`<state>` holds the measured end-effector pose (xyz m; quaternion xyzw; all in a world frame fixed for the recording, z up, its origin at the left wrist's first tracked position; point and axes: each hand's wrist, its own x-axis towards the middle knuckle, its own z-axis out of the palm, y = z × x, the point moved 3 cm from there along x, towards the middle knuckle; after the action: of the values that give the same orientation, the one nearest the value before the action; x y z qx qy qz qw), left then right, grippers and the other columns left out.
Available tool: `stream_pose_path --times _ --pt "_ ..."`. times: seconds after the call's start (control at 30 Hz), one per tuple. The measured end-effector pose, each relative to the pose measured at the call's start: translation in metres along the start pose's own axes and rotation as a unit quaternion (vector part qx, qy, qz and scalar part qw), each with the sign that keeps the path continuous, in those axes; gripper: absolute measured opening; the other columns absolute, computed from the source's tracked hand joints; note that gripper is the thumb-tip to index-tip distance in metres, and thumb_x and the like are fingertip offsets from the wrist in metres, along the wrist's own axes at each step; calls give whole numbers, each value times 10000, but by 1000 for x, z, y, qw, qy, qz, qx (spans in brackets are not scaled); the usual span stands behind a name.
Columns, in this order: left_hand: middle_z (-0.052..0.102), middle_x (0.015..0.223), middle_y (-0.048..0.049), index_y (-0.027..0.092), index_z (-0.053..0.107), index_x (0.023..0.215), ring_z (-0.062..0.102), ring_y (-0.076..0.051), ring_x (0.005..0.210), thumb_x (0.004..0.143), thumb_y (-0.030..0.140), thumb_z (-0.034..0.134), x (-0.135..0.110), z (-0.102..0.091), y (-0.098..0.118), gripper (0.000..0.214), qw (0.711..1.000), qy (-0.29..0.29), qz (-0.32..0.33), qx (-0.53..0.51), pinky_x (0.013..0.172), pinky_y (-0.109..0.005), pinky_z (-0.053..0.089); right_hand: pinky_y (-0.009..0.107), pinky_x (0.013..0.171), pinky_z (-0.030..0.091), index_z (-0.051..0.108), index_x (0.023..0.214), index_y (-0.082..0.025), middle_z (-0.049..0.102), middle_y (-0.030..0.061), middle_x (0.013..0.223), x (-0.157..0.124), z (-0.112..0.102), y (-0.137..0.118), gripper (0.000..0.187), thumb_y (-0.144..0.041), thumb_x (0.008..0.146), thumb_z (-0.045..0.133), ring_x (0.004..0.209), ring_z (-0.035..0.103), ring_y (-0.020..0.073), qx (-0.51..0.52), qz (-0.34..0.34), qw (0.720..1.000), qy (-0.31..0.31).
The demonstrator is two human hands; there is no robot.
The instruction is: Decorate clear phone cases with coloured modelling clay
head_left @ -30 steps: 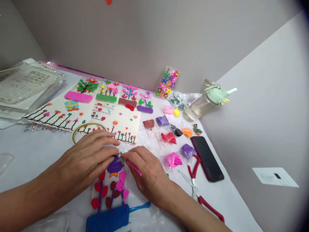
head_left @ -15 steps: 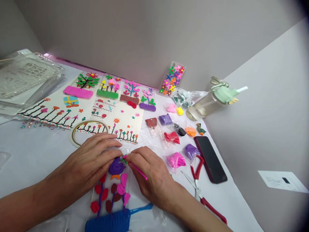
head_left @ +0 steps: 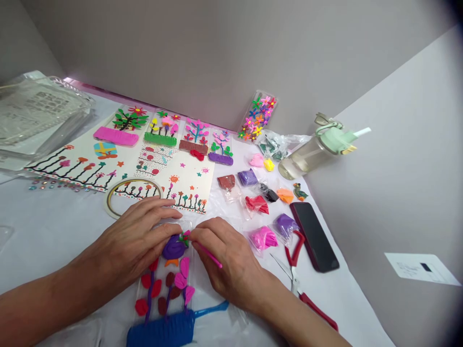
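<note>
A clear phone case (head_left: 143,315) lies before me, decorated with clay leaves on purple stems, a purple clay shape (head_left: 174,247) and a small green and pink clay piece (head_left: 185,237). Across its upper left part rests my left hand (head_left: 144,231), fingers stretched out, fingertips beside the purple shape. My right hand (head_left: 226,262) is closed on a thin pink stick tool (head_left: 210,254), whose tip is at the green and pink piece, partly behind my fingers. Blue clay (head_left: 162,331) covers the case's lower end, and a blue strip trails rightward from it.
Scissors (head_left: 294,274), a phone (head_left: 314,237) and bagged clay, such as a pink lump (head_left: 264,238), lie to the right. Behind them stands a tilted water bottle (head_left: 311,152). A tape roll (head_left: 110,212) lies on a drawn sheet (head_left: 173,166), with several decorated cases beyond.
The right hand and stick tool have shifted very slightly at the small green and pink piece, where more red-pink now shows. The left hand stays in place; the view has shifted a little.
</note>
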<state>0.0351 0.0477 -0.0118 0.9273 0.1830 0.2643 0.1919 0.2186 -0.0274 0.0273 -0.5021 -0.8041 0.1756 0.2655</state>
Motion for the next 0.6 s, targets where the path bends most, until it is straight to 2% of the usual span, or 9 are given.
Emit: stream_pose_path --times 0.33,0.6 --pt "644 1241 -53 249 608 1188 510 -250 1272 970 67 456 1 0 -1 322 1000 6 6 8 1108 -461 419 316 663 450 587 969 -164 639 76 864 1 -10 2 153 -108 980 445 787 557 194 -6 25 999 26" --pt "625 1265 -47 243 616 1189 487 -248 1300 976 84 478 4 2 3 299 1000 -5 10 21 1166 -460 349 321 675 445 604 946 -143 648 89 873 1 -7 2 152 -95 969 462 791 553 197 -28 28 999 20"
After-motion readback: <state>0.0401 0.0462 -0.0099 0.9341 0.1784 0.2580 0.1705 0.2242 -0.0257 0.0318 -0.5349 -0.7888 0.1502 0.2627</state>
